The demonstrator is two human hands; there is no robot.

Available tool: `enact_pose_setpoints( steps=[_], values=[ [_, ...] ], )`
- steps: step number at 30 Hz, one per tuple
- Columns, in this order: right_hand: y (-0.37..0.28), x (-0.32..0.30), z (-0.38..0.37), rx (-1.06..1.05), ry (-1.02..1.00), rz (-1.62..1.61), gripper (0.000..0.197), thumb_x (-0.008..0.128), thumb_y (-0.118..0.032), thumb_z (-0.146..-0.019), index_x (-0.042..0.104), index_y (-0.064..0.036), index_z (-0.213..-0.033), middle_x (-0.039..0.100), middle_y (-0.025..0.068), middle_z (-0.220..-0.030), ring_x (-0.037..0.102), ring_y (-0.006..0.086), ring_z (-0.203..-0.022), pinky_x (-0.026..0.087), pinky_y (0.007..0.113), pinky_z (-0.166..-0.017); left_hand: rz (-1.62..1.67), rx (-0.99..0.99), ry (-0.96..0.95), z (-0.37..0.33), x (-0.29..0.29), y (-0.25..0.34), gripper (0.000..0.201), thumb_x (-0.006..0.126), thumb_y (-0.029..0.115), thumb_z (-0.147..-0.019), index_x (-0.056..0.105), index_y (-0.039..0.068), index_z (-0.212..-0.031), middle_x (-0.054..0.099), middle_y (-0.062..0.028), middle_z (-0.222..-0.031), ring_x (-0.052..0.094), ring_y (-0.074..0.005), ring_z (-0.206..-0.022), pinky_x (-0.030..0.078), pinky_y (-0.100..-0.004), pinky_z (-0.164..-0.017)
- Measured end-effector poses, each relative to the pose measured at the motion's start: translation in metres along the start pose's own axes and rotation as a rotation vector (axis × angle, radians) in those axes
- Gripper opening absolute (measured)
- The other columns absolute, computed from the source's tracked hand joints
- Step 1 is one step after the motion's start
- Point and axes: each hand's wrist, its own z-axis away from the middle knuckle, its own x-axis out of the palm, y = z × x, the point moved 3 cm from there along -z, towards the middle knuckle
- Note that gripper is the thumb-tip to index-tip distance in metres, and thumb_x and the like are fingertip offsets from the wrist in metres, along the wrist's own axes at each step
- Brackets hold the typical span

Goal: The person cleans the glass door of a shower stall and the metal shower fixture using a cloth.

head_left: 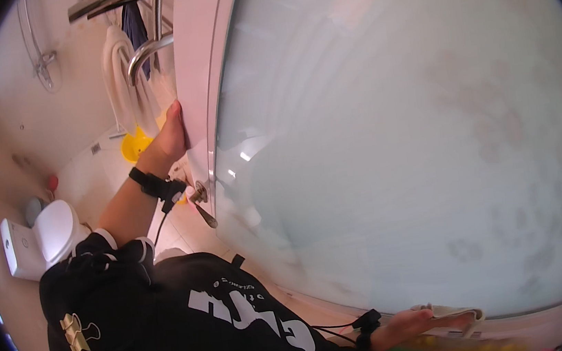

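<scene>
Right hand [409, 326] curled round a cloth [464, 310], you seemingly wipe the glass door [361, 152], left hand [170, 136] fingers unreadable; the next stroke needs steady pressure.

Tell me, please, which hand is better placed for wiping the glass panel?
Probably the right hand: it already holds the cloth beside the glass panel. The left hand is at the pale frame, with no cloth visible.

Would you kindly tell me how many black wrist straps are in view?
2: one black wrist strap sits just behind the left hand; the second black wrist strap sits just behind the right hand, which holds a pale fabric cloth.
</scene>
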Motion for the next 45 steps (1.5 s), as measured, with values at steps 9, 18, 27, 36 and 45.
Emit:
enact_pose_setpoints(
  steps=[9,18,27,36,45],
  values=[
    [-0.065,0.035,0.051,-0.37,-0.184,0.081,0.07,0.038,-0.032,-0.103,0.006,-0.0039,-0.159,-0.009,0.0291,-0.162,0.018,0.0437,-0.148,0.023,0.052,-0.116,0.013,-0.051,-0.014,0.018,0.04,0.01,0.075,0.035,0.063,-0.1,0.036,0.007,-0.15,0.051,-0.0075,-0.145,0.05,-0.0211,-0.131,0.039,-0.0391,-0.112],
    [-0.196,0.106,0.179,-0.741,-0.471,0.151,0.071,0.056,-0.037,-0.092,0.034,-0.0069,-0.152,0.011,0.0275,-0.162,0.001,0.0603,-0.144,0.003,0.076,-0.109,-0.414,-0.092,-0.416,0.025,0.06,0.043,0.051,0.065,0.039,-0.095,0.059,-0.002,-0.126,0.066,-0.0073,-0.113,0.058,-0.0146,-0.102,0.049,-0.0328,-0.09],
    [-0.31,0.132,0.268,-0.587,-0.279,-0.059,0.079,0.054,-0.028,-0.095,0.015,0.0049,-0.155,0.0,0.0407,-0.156,0.001,0.0622,-0.143,0.002,0.073,-0.111,-0.231,0.027,-0.575,0.055,0.068,0.054,0.039,0.06,0.029,-0.097,0.061,-0.001,-0.123,0.071,-0.012,-0.111,0.062,-0.0163,-0.105,0.051,-0.0342,-0.091],
    [-0.222,0.119,0.22,-0.762,-0.034,0.194,0.062,0.057,-0.026,-0.093,0.038,-0.0093,-0.149,0.026,0.0246,-0.157,0.019,0.0521,-0.144,0.014,0.069,-0.114,-0.45,0.01,-0.606,0.062,0.081,0.086,0.04,0.063,0.031,-0.095,0.062,0.0,-0.119,0.071,-0.0148,-0.087,0.064,-0.0167,-0.076,0.052,-0.0334,-0.072],
    [-0.1,0.092,0.128,0.409,0.331,-0.431,0.069,0.04,-0.04,-0.104,0.019,0.0049,-0.153,0.04,0.0206,-0.148,0.04,0.0319,-0.135,0.031,0.041,-0.113,-0.457,-0.004,-0.694,0.061,0.073,0.085,0.044,0.062,0.039,-0.097,0.064,-0.002,-0.111,0.07,-0.013,-0.085,0.062,-0.0148,-0.077,0.051,-0.0328,-0.073]
  ],
)
